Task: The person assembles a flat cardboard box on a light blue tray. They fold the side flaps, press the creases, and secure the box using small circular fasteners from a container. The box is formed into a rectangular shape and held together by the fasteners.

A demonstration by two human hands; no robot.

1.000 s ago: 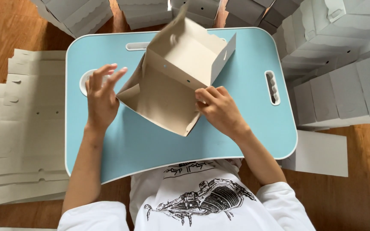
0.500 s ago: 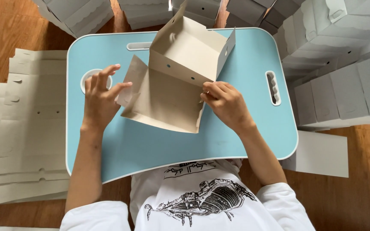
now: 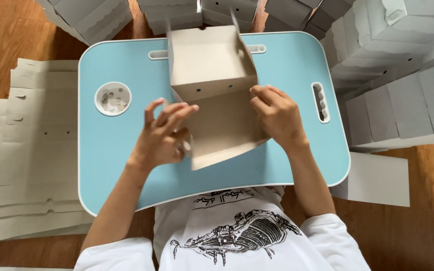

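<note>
1. Surroundings: stacks of folded grey boxes (image 3: 403, 55) crowd the far and right edges of the light blue lap table (image 3: 106, 165). A pile of flat grey blanks (image 3: 31, 150) lies on the wooden floor to my left, and one flat sheet (image 3: 377, 178) lies to my right. Nothing stands between my hands and the work.
2. Work piece: a half-folded cardboard box (image 3: 212, 90) sits mid-table. Its long axis runs away from me; the raised open end faces the far edge and a flat flap points toward my chest.
3. Containers: a round white recess (image 3: 113, 98) in the table holds small paper discs.
4. Grip: my left hand (image 3: 163, 135) is curled loosely at the flap's left edge, fingers touching it. My right hand (image 3: 277, 113) pinches the right side wall.
</note>
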